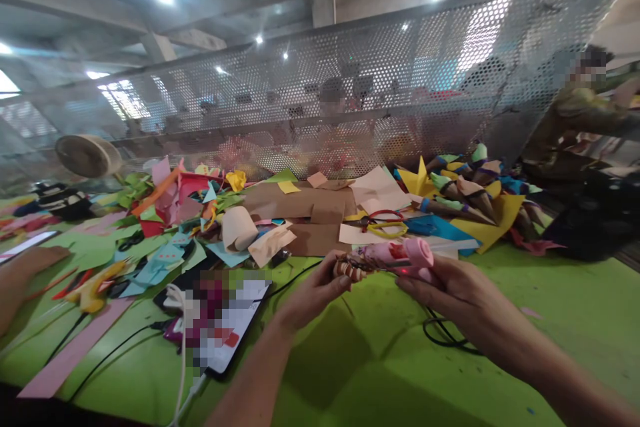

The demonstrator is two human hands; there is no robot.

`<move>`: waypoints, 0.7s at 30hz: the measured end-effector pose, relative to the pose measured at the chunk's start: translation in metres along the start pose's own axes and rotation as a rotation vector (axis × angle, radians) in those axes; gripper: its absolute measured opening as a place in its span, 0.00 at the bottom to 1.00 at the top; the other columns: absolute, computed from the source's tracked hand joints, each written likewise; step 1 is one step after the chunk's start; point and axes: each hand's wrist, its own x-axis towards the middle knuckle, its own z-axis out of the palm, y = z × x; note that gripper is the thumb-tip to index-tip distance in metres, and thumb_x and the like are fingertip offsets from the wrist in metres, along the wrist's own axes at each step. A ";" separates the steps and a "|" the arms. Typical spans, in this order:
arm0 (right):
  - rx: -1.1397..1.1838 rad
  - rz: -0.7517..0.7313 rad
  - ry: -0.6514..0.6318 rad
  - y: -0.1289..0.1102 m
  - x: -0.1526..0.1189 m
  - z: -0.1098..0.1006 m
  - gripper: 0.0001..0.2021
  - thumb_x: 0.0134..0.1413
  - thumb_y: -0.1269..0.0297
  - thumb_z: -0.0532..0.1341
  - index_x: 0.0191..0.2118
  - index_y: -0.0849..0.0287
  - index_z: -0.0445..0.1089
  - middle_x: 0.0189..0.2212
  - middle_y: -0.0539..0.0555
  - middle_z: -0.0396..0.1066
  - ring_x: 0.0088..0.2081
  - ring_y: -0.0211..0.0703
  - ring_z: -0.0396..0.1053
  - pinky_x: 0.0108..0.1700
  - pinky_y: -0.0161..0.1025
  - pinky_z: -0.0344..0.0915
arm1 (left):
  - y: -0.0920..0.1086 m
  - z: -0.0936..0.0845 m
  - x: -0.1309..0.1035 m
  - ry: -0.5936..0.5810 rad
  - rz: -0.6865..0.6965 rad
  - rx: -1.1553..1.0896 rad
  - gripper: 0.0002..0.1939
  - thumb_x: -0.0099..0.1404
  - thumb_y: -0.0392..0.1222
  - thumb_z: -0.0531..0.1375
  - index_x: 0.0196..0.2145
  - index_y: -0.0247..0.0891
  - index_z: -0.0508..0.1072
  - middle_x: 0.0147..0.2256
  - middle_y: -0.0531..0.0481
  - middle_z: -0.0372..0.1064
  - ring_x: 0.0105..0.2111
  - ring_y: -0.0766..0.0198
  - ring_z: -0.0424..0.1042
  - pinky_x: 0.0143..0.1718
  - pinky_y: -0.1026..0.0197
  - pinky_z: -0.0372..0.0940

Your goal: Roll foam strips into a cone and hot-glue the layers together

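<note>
The left hand (315,290) has its fingers pinched narrow on a small brown-and-cream ridged piece (350,268), which looks to be rolled paper or card, though the detail is blurred. The right hand (453,287) has its fingers closed around a pink plastic glue gun (397,255) with a red patch on its side. Its front end points at the left fingertips and lies close by the ridged piece; whether the two touch, I cannot tell.

Below the right fingers, a black cable (440,340) loops on the green tabletop (505,373). Just beyond the glue gun are yellow-handled scissors (387,229), with brown cardboard sheets (320,240) beyond the left fingers. Farther out, to the right of the right fingers, paper cones (475,200) lie piled with yellow and blue sheets.

To the left of the left fingers are a smartphone (245,320), a yellow glue gun (95,290) and a long pink paper strip (80,347). Well apart, at the left edge, another person's hand (37,267) rests near green paper (90,247).
</note>
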 end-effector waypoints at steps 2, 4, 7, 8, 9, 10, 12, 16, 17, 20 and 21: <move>-0.027 0.000 0.010 0.000 0.000 0.000 0.20 0.60 0.44 0.59 0.28 0.57 0.69 0.23 0.49 0.66 0.24 0.38 0.59 0.25 0.35 0.53 | 0.000 0.000 0.000 -0.004 0.013 -0.008 0.24 0.61 0.62 0.64 0.43 0.40 0.69 0.39 0.49 0.64 0.40 0.62 0.62 0.46 0.59 0.59; -0.043 -0.008 0.009 -0.001 -0.001 0.000 0.20 0.61 0.44 0.59 0.29 0.56 0.69 0.23 0.49 0.65 0.24 0.37 0.58 0.24 0.35 0.52 | 0.000 0.000 0.000 -0.005 0.020 -0.013 0.22 0.62 0.60 0.64 0.43 0.40 0.68 0.39 0.50 0.64 0.40 0.63 0.62 0.46 0.59 0.59; -0.056 -0.017 0.009 -0.001 -0.001 0.000 0.18 0.61 0.46 0.59 0.31 0.56 0.70 0.23 0.48 0.66 0.23 0.37 0.58 0.23 0.36 0.51 | -0.003 -0.002 0.000 -0.012 0.030 0.001 0.20 0.64 0.58 0.63 0.43 0.40 0.68 0.39 0.50 0.63 0.38 0.64 0.61 0.45 0.60 0.59; -0.063 -0.020 0.016 -0.001 -0.001 0.000 0.18 0.61 0.46 0.59 0.30 0.56 0.70 0.23 0.48 0.66 0.23 0.37 0.59 0.23 0.36 0.51 | -0.004 -0.002 0.000 -0.013 0.034 0.009 0.20 0.64 0.58 0.62 0.42 0.39 0.68 0.39 0.50 0.63 0.38 0.64 0.61 0.45 0.60 0.59; -0.072 -0.023 0.024 -0.002 0.000 -0.001 0.18 0.61 0.46 0.59 0.30 0.56 0.70 0.22 0.48 0.66 0.23 0.38 0.59 0.23 0.36 0.51 | -0.006 -0.003 -0.001 -0.011 0.036 0.019 0.20 0.64 0.58 0.62 0.42 0.39 0.69 0.39 0.50 0.63 0.39 0.63 0.61 0.46 0.60 0.59; -0.084 -0.025 0.032 -0.002 0.000 -0.001 0.18 0.60 0.46 0.59 0.29 0.56 0.70 0.22 0.48 0.66 0.23 0.38 0.59 0.24 0.36 0.51 | -0.007 -0.004 -0.001 -0.005 0.032 0.032 0.20 0.64 0.58 0.62 0.42 0.39 0.69 0.39 0.49 0.64 0.39 0.63 0.61 0.46 0.60 0.59; -0.113 -0.038 0.052 -0.003 0.000 -0.002 0.19 0.60 0.46 0.59 0.28 0.56 0.69 0.22 0.49 0.66 0.23 0.38 0.60 0.24 0.36 0.51 | -0.009 -0.005 -0.001 0.012 0.016 0.066 0.21 0.64 0.58 0.62 0.45 0.40 0.70 0.42 0.48 0.65 0.42 0.61 0.62 0.48 0.58 0.59; -0.164 -0.078 0.081 -0.007 0.001 -0.005 0.19 0.60 0.46 0.59 0.27 0.56 0.67 0.21 0.49 0.65 0.23 0.38 0.59 0.24 0.37 0.52 | -0.008 -0.005 -0.001 0.029 -0.004 0.088 0.24 0.62 0.60 0.63 0.48 0.41 0.70 0.45 0.47 0.66 0.45 0.58 0.62 0.52 0.56 0.59; -0.170 -0.084 0.084 -0.008 0.001 -0.005 0.19 0.60 0.46 0.59 0.27 0.56 0.67 0.21 0.49 0.65 0.23 0.38 0.59 0.24 0.37 0.53 | -0.007 -0.004 -0.001 0.031 -0.002 0.083 0.24 0.62 0.60 0.63 0.48 0.41 0.70 0.44 0.47 0.66 0.44 0.58 0.62 0.52 0.56 0.59; -0.175 -0.088 0.082 -0.012 0.001 -0.007 0.20 0.60 0.46 0.59 0.26 0.56 0.67 0.21 0.49 0.65 0.22 0.38 0.58 0.24 0.37 0.52 | -0.004 -0.002 0.000 0.031 0.012 0.066 0.24 0.63 0.60 0.63 0.46 0.40 0.70 0.42 0.49 0.65 0.41 0.61 0.62 0.48 0.58 0.59; -0.175 -0.087 0.075 -0.013 0.001 -0.008 0.20 0.60 0.46 0.59 0.26 0.56 0.67 0.21 0.49 0.65 0.22 0.38 0.58 0.24 0.37 0.52 | -0.003 -0.002 0.000 0.030 0.016 0.064 0.23 0.63 0.60 0.63 0.46 0.40 0.69 0.40 0.49 0.64 0.40 0.62 0.62 0.47 0.59 0.59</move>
